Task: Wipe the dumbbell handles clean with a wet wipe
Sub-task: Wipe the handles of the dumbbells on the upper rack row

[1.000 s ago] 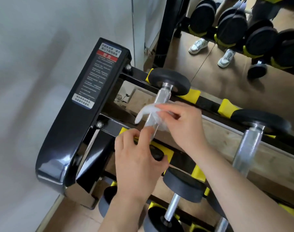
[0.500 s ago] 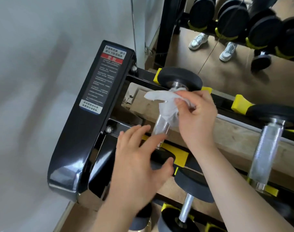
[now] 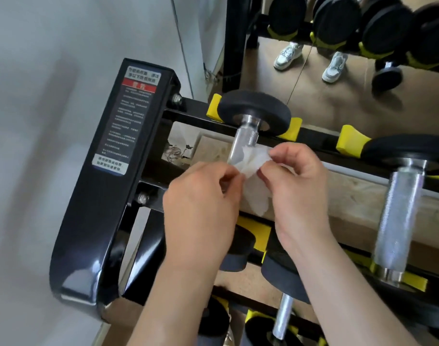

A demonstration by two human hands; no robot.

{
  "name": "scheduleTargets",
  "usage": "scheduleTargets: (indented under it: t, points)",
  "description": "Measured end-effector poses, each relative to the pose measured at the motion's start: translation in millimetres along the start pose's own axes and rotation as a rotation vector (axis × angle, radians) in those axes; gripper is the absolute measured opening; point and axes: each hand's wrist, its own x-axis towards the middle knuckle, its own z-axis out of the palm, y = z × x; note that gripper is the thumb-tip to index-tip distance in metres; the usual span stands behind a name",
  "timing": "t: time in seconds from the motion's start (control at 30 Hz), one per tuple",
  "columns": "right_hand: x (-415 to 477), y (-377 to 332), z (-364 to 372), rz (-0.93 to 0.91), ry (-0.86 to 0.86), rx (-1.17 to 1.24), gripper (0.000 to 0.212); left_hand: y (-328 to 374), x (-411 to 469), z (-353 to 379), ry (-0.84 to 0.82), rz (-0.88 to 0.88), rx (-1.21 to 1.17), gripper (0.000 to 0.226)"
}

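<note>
The left hand point(image 3: 201, 208) and right hand point(image 3: 295, 186) meet at centre frame, each pinching one edge of the white wipe point(image 3: 253, 168), which hangs bunched between them. The wipe overlaps the knurled handle point(image 3: 245, 137) of the dumbbell point(image 3: 253, 108) lying at 12 o'clock from the hands on the rack point(image 3: 108, 196); contact with the handle cannot be confirmed. A second dumbbell point(image 3: 398, 221) lies at 3 o'clock, apart from both hands.
</note>
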Motion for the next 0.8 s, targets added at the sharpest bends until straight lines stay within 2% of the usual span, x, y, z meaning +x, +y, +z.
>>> scheduleTargets:
  t: [0.07,0.17,0.27,0.4,0.47,0.5,0.57,0.63,0.67,0.77,0.8]
  points:
    - [-3.1,0.6,5.0,0.017,-0.050,-0.011,0.015,3.4,-0.5,0.7,-0.026,-0.050,0.030,0.008]
    - [-19.9,7.3,2.8,-0.142,-0.092,-0.239,0.018,0.4,-10.8,-0.8,-0.072,-0.139,-0.019,0.005]
    - [-29.2,16.7,5.8,-0.326,-0.058,-0.346,0.006,-5.4,-30.8,-5.5,-0.106,-0.149,-0.034,0.013]
    - [7.6,10.6,19.7,-0.558,0.072,-0.503,0.004,-12.9,-57.9,-10.4,-0.142,-0.175,0.052,0.072]
    - [21.3,6.3,18.7,-0.579,0.089,-0.497,0.006,-12.2,-66.9,-7.2,-0.154,-0.199,0.126,0.096]
    - [16.5,6.8,14.7,-0.549,0.035,-0.503,0.008,-10.5,-69.2,-4.3,-0.144,-0.230,0.143,0.101]
    - [-6.8,11.0,3.0,-0.459,-0.165,-0.550,0.010,-9.0,-71.5,3.4,-0.089,-0.260,0.152,0.099]
    - [-20.2,14.1,-4.3,-0.466,-0.293,-0.620,0.010,-11.0,-71.0,8.9,-0.040,-0.257,0.112,0.094]
    - [-13.8,13.2,-3.6,-0.498,-0.258,-0.637,0.010,-13.2,-70.3,9.7,-0.027,-0.252,0.083,0.093]
    - [24.9,3.7,10.1,-0.514,0.000,-0.535,0.014,-23.4,-68.5,5.4,-0.015,-0.241,-0.013,0.085]
    - [25.0,3.7,13.4,-0.507,0.008,-0.513,0.015,-26.2,-67.6,4.0,-0.014,-0.255,-0.051,0.082]
